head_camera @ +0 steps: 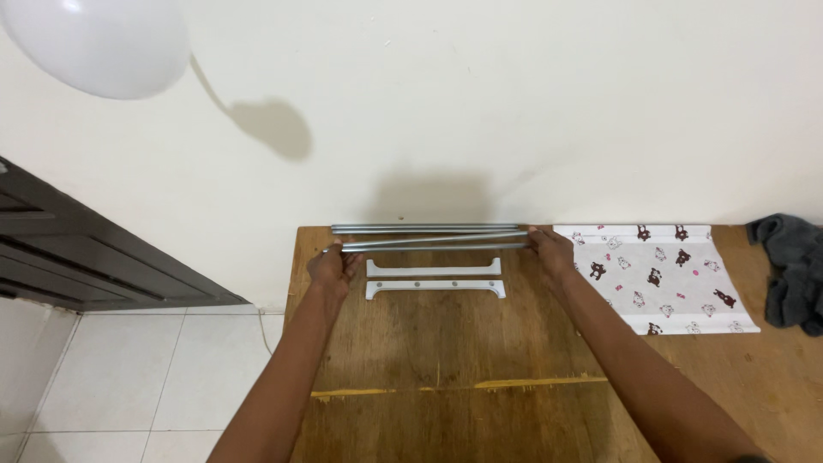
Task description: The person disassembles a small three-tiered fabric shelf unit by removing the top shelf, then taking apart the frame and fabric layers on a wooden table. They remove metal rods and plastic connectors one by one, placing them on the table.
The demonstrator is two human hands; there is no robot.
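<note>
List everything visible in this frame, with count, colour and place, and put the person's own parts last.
metal rods: several, exact count unclear, grey, at the far edge of the table by the wall, one angled across the others
brackets: two, white, flat on the table just nearer than the rods, lying parallel
printed cloth: one, white with small dark and pink figures, right of the rods
dark cloth: one, grey, bunched at the far right
table: one, brown wood
lamp shade: one, white, top left
left hand: one, at the left end of the angled rod
right hand: one, at the right ends of the rods
</note>
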